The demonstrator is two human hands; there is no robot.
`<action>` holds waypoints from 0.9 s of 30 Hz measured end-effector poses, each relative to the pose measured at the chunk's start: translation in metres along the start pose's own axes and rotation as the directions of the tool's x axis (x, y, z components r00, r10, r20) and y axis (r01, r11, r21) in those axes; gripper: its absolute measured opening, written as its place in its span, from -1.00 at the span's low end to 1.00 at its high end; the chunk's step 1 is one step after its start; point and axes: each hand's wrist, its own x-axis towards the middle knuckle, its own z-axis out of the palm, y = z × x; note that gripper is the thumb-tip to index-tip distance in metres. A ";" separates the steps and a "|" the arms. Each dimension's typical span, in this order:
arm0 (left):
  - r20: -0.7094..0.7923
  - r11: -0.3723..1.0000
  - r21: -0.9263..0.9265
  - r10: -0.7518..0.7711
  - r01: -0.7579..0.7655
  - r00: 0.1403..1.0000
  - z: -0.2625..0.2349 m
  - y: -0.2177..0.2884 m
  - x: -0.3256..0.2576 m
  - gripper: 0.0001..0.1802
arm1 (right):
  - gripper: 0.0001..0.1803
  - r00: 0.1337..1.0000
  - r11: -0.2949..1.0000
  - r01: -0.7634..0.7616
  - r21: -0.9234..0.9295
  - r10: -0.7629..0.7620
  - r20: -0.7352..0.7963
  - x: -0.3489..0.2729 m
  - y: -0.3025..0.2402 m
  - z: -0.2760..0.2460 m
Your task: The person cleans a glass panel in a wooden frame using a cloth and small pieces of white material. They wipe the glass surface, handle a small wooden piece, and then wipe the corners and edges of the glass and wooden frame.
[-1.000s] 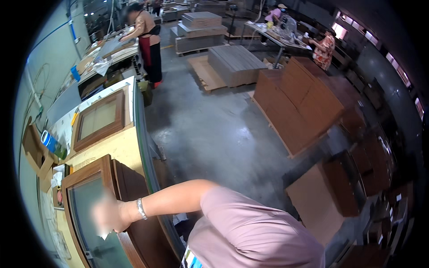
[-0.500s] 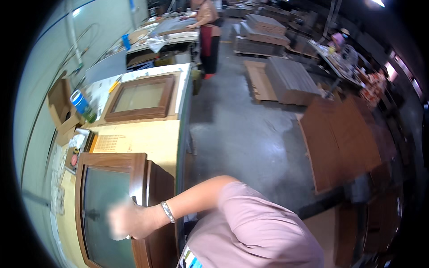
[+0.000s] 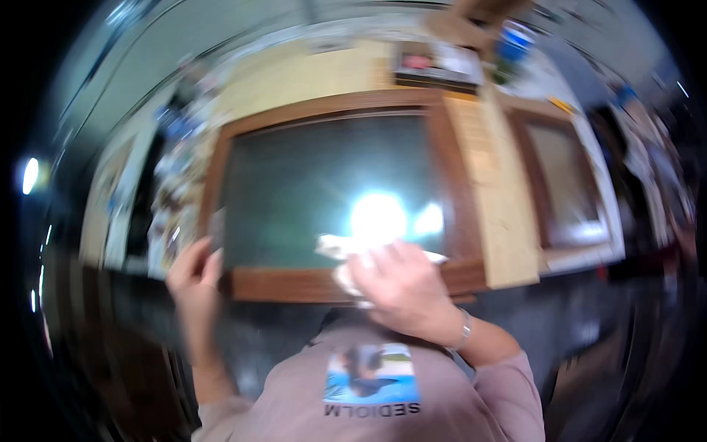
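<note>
A wood-framed glass door (image 3: pixel 335 188) lies across the bench before me, its dark glass reflecting a bright light. Over the near right part of the glass, my right hand (image 3: pixel 405 291) presses a crumpled white cloth (image 3: pixel 335 247), with a metal bracelet (image 3: pixel 464 329) on that wrist. At the frame's near left corner is my left hand (image 3: pixel 195 276), thumb and fingers drawn together. A thin greyish thing (image 3: pixel 218 227) stands up from those fingers, too smeared to name.
A second wood-framed glass door (image 3: pixel 563 177) lies on the right of the bench (image 3: pixel 294 70). Behind stand a dark tray (image 3: pixel 434 77) of small things and a blue-and-white bottle (image 3: pixel 515 40). Plastic-wrapped clutter (image 3: pixel 177 169) sits at the left.
The view has swung left to face the door squarely. My left hand has come into sight at its left corner. My right hand stays at the glass, its cloth now plainly visible.
</note>
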 end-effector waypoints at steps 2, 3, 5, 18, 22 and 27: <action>0.011 0.994 0.104 0.021 -0.022 1.000 -0.019 -0.003 -0.015 -0.81 | -0.43 0.998 0.999 0.031 0.034 -0.029 -0.051 -0.006 -0.003 -0.001; -0.023 0.992 0.120 0.031 -0.028 0.999 -0.022 0.002 -0.019 -0.81 | -0.43 0.999 0.998 0.039 0.040 -0.038 -0.024 -0.006 -0.009 -0.005; -0.090 0.992 0.120 0.038 -0.027 0.995 -0.018 0.001 -0.025 -0.83 | -0.42 0.996 0.996 0.066 0.054 -0.063 -0.056 -0.007 -0.013 -0.006; -0.120 0.888 0.459 0.057 0.005 0.991 0.012 -0.019 -0.001 -0.88 | -0.47 0.993 0.987 0.115 0.112 -0.116 0.004 0.002 0.005 -0.007; -0.116 0.846 0.533 0.057 0.014 0.992 0.015 -0.032 0.012 -0.86 | -0.47 0.994 0.987 0.106 0.124 -0.109 0.010 0.003 0.004 -0.006; -0.016 0.967 0.252 0.032 -0.027 0.999 0.012 -0.033 0.020 -0.89 | -0.46 0.994 0.986 0.103 0.134 -0.105 0.007 0.002 0.003 -0.005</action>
